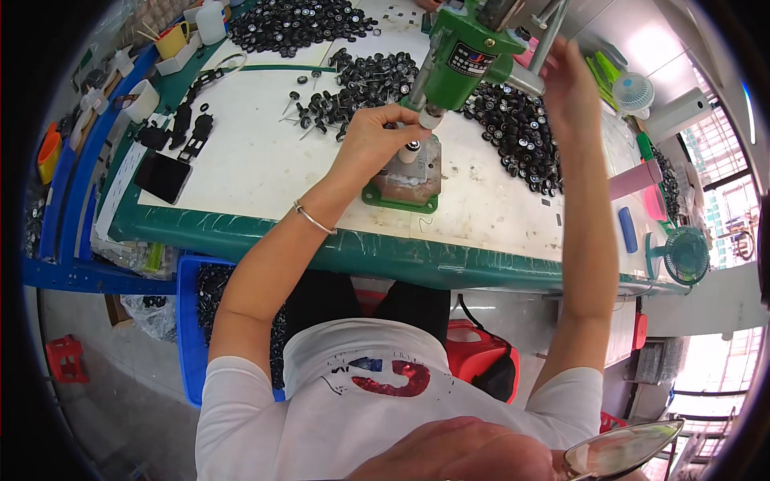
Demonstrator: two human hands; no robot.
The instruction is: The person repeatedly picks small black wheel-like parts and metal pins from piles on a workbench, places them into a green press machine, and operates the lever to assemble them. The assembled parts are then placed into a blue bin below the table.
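White work surface with a green taped edge point(385, 260) is filling the middle of the view, and a person is sitting at it with both arms stretching forward. At the left hand point(377, 140) the fingers point(399, 117) are curling closed around a small part just under the nose of the green press point(465, 60); the part itself is mostly hidden by the fingers, so I cannot tell exactly what it is. Directly below these fingers a small white piece point(411, 152) is standing on the grey block of the press base point(405, 180), which is resting on a green plate. The right hand point(569, 84) is reaching higher, and its fingers are wrapping around the metal lever point(547, 40) of the press; the grip is looking closed, though the fingertips are hidden behind the lever.

Just beyond the left fingers, small black wheels on thin axles point(321, 104) are lying loose. To the right of the press a big heap of black wheels point(517, 128) is spreading near the right forearm, and another heap point(297, 24) is lying further away at the far edge. Well to the left of the left hand, a dark phone point(163, 176) is lying on the table. Below the table edge, a blue crate point(188, 337) is standing beside the person's left elbow.
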